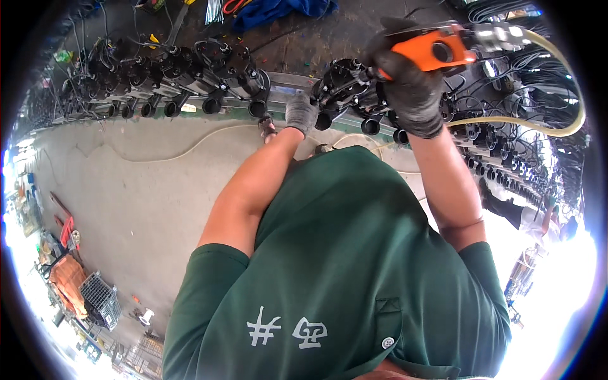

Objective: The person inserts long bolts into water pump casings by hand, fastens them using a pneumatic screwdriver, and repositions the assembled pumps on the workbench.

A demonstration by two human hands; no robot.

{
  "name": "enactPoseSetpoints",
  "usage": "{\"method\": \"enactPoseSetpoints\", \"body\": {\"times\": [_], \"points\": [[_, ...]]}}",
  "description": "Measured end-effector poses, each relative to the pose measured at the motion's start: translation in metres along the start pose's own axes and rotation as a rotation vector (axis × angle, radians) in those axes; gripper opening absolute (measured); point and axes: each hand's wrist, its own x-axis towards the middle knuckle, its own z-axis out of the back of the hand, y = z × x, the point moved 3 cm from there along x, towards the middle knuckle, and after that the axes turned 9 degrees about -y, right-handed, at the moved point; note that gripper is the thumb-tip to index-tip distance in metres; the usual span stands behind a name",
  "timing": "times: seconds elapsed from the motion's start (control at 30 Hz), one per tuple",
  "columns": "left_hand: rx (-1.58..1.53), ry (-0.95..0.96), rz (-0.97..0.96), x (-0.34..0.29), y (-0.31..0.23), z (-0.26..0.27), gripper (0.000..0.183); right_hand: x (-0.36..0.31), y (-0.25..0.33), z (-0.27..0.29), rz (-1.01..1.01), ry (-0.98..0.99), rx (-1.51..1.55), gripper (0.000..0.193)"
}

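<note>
My right hand (411,88), in a dark glove, grips an orange air-powered driver (465,56) and is blurred by motion. A metal coupling and a pale yellow hose run from the driver's rear. Its front end points left toward a black cylindrical motor-like unit (339,79) at the bench edge. My left hand (301,114), in a grey glove, is closed against that unit's left side, with its fingertips partly hidden. Whether the driver's tip touches the unit, I cannot tell.
Several similar black units (171,76) line the bench edge on both sides. A blue cloth (278,12) lies on the dark bench (285,47). The hose (573,120) loops on the right. A grey crate (101,301) stands on the floor at lower left. Another person (532,218) is far right.
</note>
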Motion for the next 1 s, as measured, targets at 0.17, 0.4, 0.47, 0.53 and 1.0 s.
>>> {"method": "enactPoseSetpoints", "body": {"times": [0.17, 0.4, 0.47, 0.53, 1.0], "points": [[0.039, 0.008, -0.035, 0.003, 0.003, -0.004, 0.037, -0.013, -0.031, -0.021, -0.021, 0.053, 0.116, 0.055], [0.109, 0.012, -0.042, 0.005, 0.006, -0.008, 0.033, -0.012, -0.017, -0.025, -0.016, 0.025, 0.129, 0.050], [0.125, 0.016, -0.035, 0.005, 0.007, -0.008, 0.033, -0.007, -0.008, -0.034, 0.001, -0.001, 0.128, 0.044], [0.141, 0.020, -0.031, 0.005, 0.010, -0.010, 0.032, -0.002, -0.007, -0.039, -0.037, 0.005, 0.180, 0.038], [0.135, 0.072, -0.372, -0.031, -0.026, 0.000, 0.034, 0.020, -0.019, -0.040, -0.095, 0.136, 0.159, 0.040]]}}
